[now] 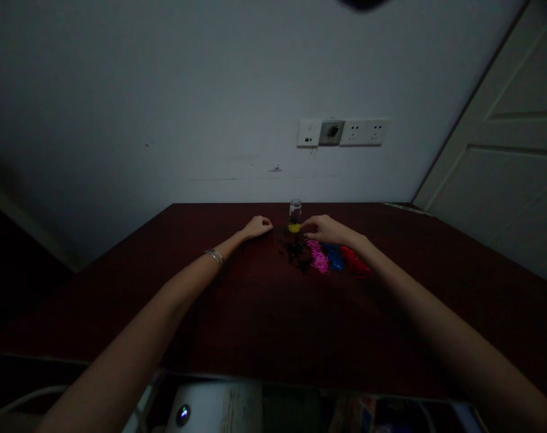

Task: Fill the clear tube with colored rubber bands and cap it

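Note:
In the head view, a small clear glass jar (pixel 295 210) stands upright near the back of the dark red table. Yellow pieces show at its base, with dark ones above them. My right hand (pixel 324 228) is just right of the jar, thumb and forefinger apart. Left of the jar, my left hand (pixel 257 227) rests on the table with curled fingers; anything inside them is hidden. Thin bands lie in piles between and below the hands: black bands (pixel 296 249), pink bands (pixel 318 257), blue bands (pixel 333 256) and red bands (pixel 355 262), partly behind my right forearm.
The table (pixel 255 325) meets a pale wall (pixel 210 108) carrying a row of sockets (pixel 362 132). A white panelled door (pixel 512 138) is at the right. Below the table's front edge, an open drawer space holds a white box-like object (pixel 205 409) and other dim items.

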Motion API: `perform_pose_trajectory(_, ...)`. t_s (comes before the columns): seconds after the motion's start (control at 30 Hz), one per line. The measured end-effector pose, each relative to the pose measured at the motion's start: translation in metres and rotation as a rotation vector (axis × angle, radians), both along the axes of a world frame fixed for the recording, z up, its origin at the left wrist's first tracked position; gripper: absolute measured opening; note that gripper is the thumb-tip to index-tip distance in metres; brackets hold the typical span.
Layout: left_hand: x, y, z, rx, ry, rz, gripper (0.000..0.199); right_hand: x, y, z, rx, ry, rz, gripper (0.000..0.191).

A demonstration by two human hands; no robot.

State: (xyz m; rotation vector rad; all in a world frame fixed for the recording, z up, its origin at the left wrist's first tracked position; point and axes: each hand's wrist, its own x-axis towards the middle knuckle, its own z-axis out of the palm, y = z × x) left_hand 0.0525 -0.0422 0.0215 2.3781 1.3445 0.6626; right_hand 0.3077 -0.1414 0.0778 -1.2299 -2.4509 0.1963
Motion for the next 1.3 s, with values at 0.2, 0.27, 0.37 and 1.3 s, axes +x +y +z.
perform_pose_trajectory(0.2,-0.003,-0.013,0.019,-0.073,0.061,-0.112,0.020,-0.012,-0.006,-0.020,-0.073,-0.076,0.063,0.029)
perform_pose_trajectory(0.27,0.002,-0.025,0.024,-0.103,0.056,-0.187,0.019,-0.015,-0.003,-0.027,-0.072,-0.095,0.061,0.031)
perform_pose_trajectory(0.37,0.015,-0.046,0.028,-0.160,0.077,-0.282,0.024,-0.020,0.002,-0.038,-0.077,-0.139,0.076,0.032)
perform_pose_trajectory(1.3,0.049,-0.080,0.020,0.011,0.276,-0.197,0.013,-0.025,0.002,-0.049,-0.030,-0.063,0.052,0.026)
